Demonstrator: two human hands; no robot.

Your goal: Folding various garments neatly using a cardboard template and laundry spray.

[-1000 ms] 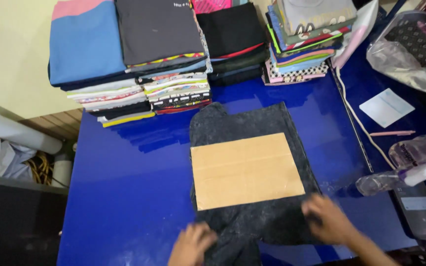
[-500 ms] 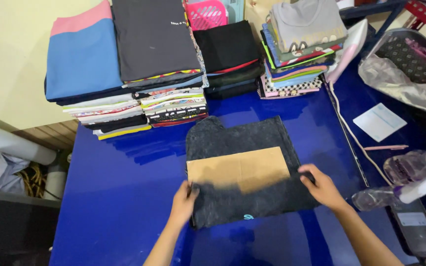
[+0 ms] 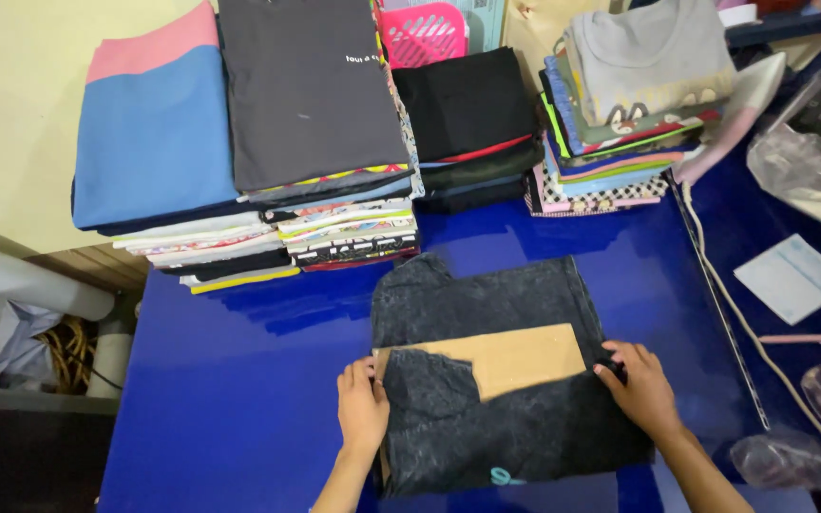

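Our left hand (image 3: 363, 410) pinches the near-left edge of the dark garment (image 3: 486, 380), holding its fold | right hand (image 3: 640, 388) grips the right edge, keeping the cloth taut | garment lies mid-table, folded up over the cardboard sheet (image 3: 525, 356), which sets its width | folded stacks (image 3: 315, 142) wait far on the blue table (image 3: 239, 399).

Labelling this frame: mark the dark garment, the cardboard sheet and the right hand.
dark garment (image 3: 515, 432), head view, folded-up lower part.
cardboard sheet (image 3: 525, 356), head view, bare middle.
right hand (image 3: 640, 385), head view, back of hand.
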